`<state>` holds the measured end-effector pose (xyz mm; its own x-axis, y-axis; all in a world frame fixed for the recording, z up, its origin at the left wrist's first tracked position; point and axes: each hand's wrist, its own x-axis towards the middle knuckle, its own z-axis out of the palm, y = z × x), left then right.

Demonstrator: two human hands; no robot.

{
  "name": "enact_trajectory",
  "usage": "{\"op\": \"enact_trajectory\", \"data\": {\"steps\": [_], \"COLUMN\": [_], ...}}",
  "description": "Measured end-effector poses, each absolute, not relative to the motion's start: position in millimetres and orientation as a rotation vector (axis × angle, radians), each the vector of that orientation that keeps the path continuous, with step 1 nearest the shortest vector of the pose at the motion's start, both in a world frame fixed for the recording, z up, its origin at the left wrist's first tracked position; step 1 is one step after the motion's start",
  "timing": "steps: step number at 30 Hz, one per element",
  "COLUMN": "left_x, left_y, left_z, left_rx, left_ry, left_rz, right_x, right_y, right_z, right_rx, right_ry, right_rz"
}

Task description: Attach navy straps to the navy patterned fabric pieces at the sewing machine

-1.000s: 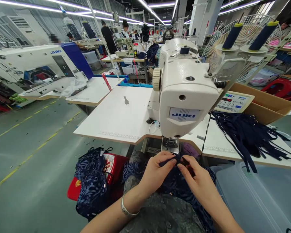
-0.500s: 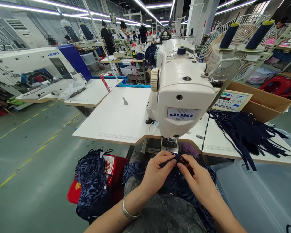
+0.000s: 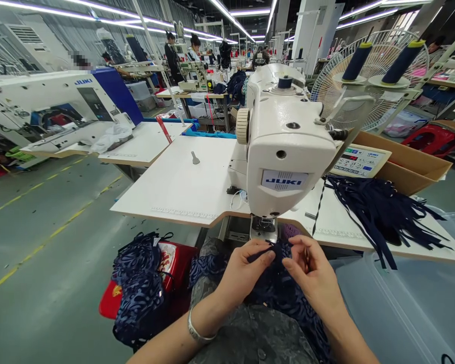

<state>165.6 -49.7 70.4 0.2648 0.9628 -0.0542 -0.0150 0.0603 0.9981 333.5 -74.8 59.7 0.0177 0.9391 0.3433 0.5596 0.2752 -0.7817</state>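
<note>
Just below the needle area of a white sewing machine (image 3: 290,151), my left hand (image 3: 242,268) pinches a dark navy strip of fabric (image 3: 276,250) between thumb and fingers. My right hand (image 3: 313,270) is beside it on the right, thumb and fingers apart, with nothing clearly held between them. Navy patterned fabric (image 3: 303,308) hangs under both hands and over the lap. The machine's presser foot (image 3: 264,225) is partly visible above the fingertips. Navy straps (image 3: 387,212) lie in a pile on the right of the white table (image 3: 174,187).
Patterned garments (image 3: 140,288) lie on a red stool (image 3: 108,301) at the lower left. A translucent bin (image 3: 409,308) stands at the lower right. Behind the straps are a control panel (image 3: 362,161) and a cardboard box (image 3: 413,167). Two persons stand in the background.
My right hand has moved off the navy strip, a little to the right, and its fingers have opened. My left hand keeps its pinch. The view has shifted slightly.
</note>
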Motion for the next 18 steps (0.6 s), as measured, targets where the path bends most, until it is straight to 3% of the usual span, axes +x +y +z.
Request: {"op": "enact_trajectory", "data": {"steps": [14, 18], "left_x": [167.8, 167.5], "left_y": [-47.8, -48.6], "left_z": [66.7, 68.0], "left_rx": [1.463, 1.458], "left_ry": [1.066, 1.071], "left_rz": [1.071, 1.061], "right_x": [335.1, 332.7], "right_y": [-75.0, -68.8], "right_z": [64.0, 65.2], "right_rx": [-1.127, -1.192], "right_ry": [-2.105, -2.063], "right_rz": [-0.488, -0.376]}}
